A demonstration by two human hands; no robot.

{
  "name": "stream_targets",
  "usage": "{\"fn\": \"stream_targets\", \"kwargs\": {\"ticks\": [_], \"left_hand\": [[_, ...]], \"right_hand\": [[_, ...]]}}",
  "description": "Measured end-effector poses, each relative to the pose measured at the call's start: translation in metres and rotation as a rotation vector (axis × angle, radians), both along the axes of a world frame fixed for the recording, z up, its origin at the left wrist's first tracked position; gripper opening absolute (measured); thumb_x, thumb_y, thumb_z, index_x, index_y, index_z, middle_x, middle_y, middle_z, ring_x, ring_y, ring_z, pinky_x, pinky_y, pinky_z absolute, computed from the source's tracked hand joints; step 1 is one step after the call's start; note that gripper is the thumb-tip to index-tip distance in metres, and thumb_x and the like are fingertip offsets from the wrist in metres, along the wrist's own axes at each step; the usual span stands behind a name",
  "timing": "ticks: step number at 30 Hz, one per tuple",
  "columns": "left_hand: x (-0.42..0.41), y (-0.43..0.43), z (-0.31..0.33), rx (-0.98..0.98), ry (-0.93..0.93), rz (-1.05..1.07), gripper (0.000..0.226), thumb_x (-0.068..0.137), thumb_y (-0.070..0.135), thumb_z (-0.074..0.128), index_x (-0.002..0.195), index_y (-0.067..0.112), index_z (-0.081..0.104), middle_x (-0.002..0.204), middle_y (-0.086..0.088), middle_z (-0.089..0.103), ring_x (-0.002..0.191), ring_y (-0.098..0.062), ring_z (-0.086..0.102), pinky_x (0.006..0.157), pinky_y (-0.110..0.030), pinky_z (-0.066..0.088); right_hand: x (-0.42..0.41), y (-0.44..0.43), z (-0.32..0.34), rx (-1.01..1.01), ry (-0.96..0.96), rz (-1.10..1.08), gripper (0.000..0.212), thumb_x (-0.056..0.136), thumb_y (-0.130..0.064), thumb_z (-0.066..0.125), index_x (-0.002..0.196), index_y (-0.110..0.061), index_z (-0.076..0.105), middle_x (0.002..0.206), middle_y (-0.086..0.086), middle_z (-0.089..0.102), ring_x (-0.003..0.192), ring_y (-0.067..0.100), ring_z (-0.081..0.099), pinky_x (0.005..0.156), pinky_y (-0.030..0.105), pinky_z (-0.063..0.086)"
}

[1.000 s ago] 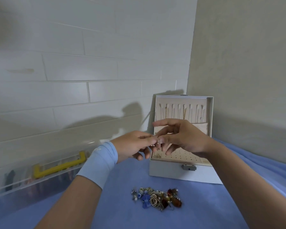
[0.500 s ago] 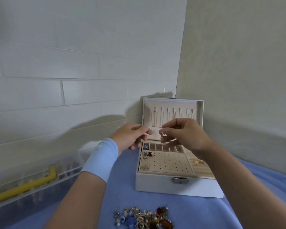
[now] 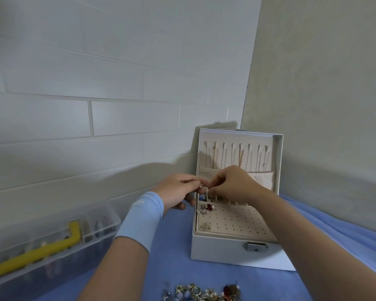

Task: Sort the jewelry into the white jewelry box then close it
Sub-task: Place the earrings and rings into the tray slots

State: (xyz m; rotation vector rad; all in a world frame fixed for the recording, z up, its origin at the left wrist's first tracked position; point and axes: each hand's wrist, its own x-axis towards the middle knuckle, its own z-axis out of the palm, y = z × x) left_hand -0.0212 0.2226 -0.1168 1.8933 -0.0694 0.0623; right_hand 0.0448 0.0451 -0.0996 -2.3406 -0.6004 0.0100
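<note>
A small silvery earring [image 3: 205, 189] is pinched between both hands in the air, just above the far left corner of the open white jewelry box [image 3: 221, 248]. The left hand [image 3: 178, 190] nips it from the left, the right hand [image 3: 232, 183] from the right, fingers curled. The perforated panel [image 3: 232, 222] lies directly below and slightly nearer, so the next move is likely a short drop, with the right hand nearer to it. The unsorted pile [image 3: 202, 293] lies on the blue cloth [image 3: 172, 257] at the near edge.
</note>
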Motion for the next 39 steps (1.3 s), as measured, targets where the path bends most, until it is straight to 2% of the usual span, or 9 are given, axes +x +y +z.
{"fn": "stream_targets", "kwargs": {"ticks": [4, 7, 9, 15, 20, 27, 31, 36, 39], "left_hand": [[-0.001, 0.002, 0.001, 0.003, -0.04, -0.008, 0.018, 0.098, 0.018, 0.058, 0.104, 0.03, 0.071, 0.096, 0.009, 0.077, 0.063, -0.01, 0.062, 0.052, -0.019, 0.037], [-0.002, 0.001, 0.002, -0.016, -0.048, 0.022, 0.018, 0.096, 0.016, 0.062, 0.109, 0.024, 0.07, 0.097, 0.011, 0.077, 0.059, -0.009, 0.062, 0.049, -0.018, 0.032], [-0.003, 0.0, 0.004, -0.023, -0.059, 0.029, 0.016, 0.095, 0.017, 0.063, 0.108, 0.024, 0.069, 0.096, 0.013, 0.077, 0.059, -0.009, 0.062, 0.049, -0.018, 0.031], [-0.008, -0.018, 0.009, 0.01, -0.109, 0.093, 0.012, 0.092, 0.031, 0.067, 0.1, 0.03, 0.075, 0.071, 0.015, 0.071, 0.057, -0.008, 0.062, 0.049, -0.016, 0.034], [-0.013, -0.031, 0.014, 0.024, -0.103, 0.086, 0.018, 0.096, 0.034, 0.061, 0.099, 0.025, 0.076, 0.092, 0.007, 0.077, 0.054, -0.007, 0.054, 0.05, -0.016, 0.034], [-0.02, -0.031, 0.019, 0.015, -0.096, 0.11, 0.019, 0.099, 0.028, 0.057, 0.096, 0.02, 0.074, 0.086, 0.009, 0.076, 0.053, -0.008, 0.051, 0.05, -0.018, 0.031], [-0.023, -0.031, 0.022, 0.03, -0.105, 0.124, 0.019, 0.097, 0.031, 0.06, 0.092, 0.018, 0.074, 0.081, 0.009, 0.074, 0.054, -0.008, 0.053, 0.049, -0.017, 0.032], [-0.025, -0.032, 0.026, 0.084, -0.144, 0.112, 0.02, 0.098, 0.034, 0.057, 0.097, 0.019, 0.071, 0.087, 0.009, 0.076, 0.058, -0.009, 0.057, 0.052, -0.018, 0.036], [-0.02, -0.03, 0.024, 0.125, -0.184, 0.094, 0.013, 0.096, 0.027, 0.059, 0.102, 0.025, 0.07, 0.089, 0.006, 0.076, 0.059, -0.011, 0.06, 0.056, -0.02, 0.043]], "right_hand": [[0.001, -0.005, -0.003, -0.003, 0.004, 0.046, 0.003, 0.087, -0.021, 0.078, 0.086, -0.021, 0.081, 0.07, -0.006, 0.073, 0.049, 0.0, 0.057, 0.054, 0.018, 0.049], [-0.005, -0.014, 0.002, 0.082, -0.105, -0.001, 0.01, 0.091, -0.018, 0.074, 0.093, -0.025, 0.079, 0.087, -0.008, 0.076, 0.049, -0.003, 0.058, 0.056, 0.017, 0.048], [-0.016, -0.02, 0.007, 0.207, -0.117, 0.018, 0.013, 0.09, -0.015, 0.074, 0.094, -0.027, 0.077, 0.091, -0.008, 0.076, 0.05, 0.003, 0.058, 0.054, 0.018, 0.049], [-0.044, -0.028, 0.007, 0.322, -0.134, 0.154, 0.017, 0.083, -0.011, 0.08, 0.095, -0.023, 0.078, 0.088, -0.004, 0.076, 0.053, 0.01, 0.059, 0.057, 0.021, 0.052], [-0.042, -0.03, 0.0, 0.378, -0.204, 0.066, 0.012, 0.083, -0.017, 0.081, 0.091, -0.026, 0.08, 0.082, -0.006, 0.074, 0.053, 0.007, 0.055, 0.057, 0.022, 0.049], [-0.047, -0.023, 0.0, 0.471, -0.172, 0.054, 0.01, 0.092, -0.019, 0.072, 0.094, -0.027, 0.079, 0.08, -0.012, 0.073, 0.054, -0.003, 0.057, 0.06, 0.019, 0.045], [-0.049, -0.024, 0.002, 0.455, -0.155, 0.09, 0.018, 0.086, -0.012, 0.078, 0.1, -0.024, 0.078, 0.086, -0.005, 0.073, 0.049, 0.011, 0.059, 0.052, 0.022, 0.05], [-0.048, -0.028, 0.007, 0.477, -0.169, 0.066, 0.005, 0.087, -0.013, 0.078, 0.091, -0.014, 0.081, 0.065, -0.01, 0.072, 0.043, 0.013, 0.059, 0.045, 0.017, 0.042], [-0.045, -0.026, 0.004, 0.47, -0.16, 0.007, 0.004, 0.086, -0.015, 0.079, 0.089, -0.016, 0.081, 0.059, -0.013, 0.068, 0.042, 0.006, 0.056, 0.047, 0.017, 0.044]]}}
